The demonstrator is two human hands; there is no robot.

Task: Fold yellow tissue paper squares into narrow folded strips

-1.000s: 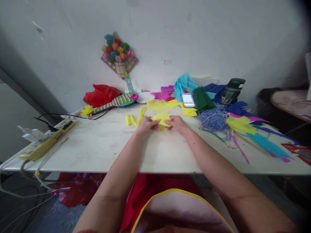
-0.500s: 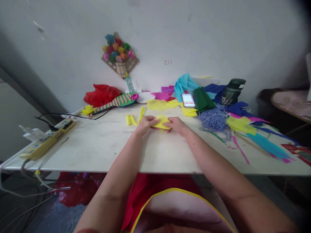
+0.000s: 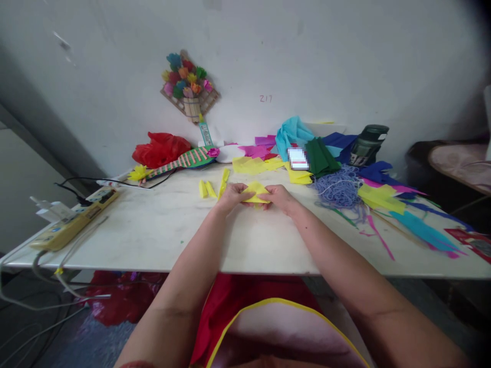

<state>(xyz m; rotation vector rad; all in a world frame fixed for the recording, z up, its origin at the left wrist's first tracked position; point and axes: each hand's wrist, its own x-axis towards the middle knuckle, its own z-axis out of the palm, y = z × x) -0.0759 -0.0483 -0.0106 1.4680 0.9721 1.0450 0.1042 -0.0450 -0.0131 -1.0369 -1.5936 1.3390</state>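
Note:
A folded piece of yellow paper (image 3: 256,192) sits between both hands just above the white table (image 3: 153,235). My left hand (image 3: 232,196) pinches its left side with closed fingers. My right hand (image 3: 279,197) pinches its right side, fingers curled onto the paper. Several small folded yellow strips (image 3: 210,188) lie on the table just left of my left hand. More yellow paper sheets (image 3: 253,164) lie flat behind the hands.
Piles of cut coloured paper (image 3: 387,199) and purple string (image 3: 337,186) cover the right of the table, with a dark bottle (image 3: 366,144) behind. A power strip (image 3: 71,222) with cables sits at the left edge. A red bag (image 3: 159,148) and paper flower decoration (image 3: 187,84) are at the wall.
The yellow paper has been pressed lower and flatter between my hands; its raised flap has come down. Both hands have stayed in nearly the same spot.

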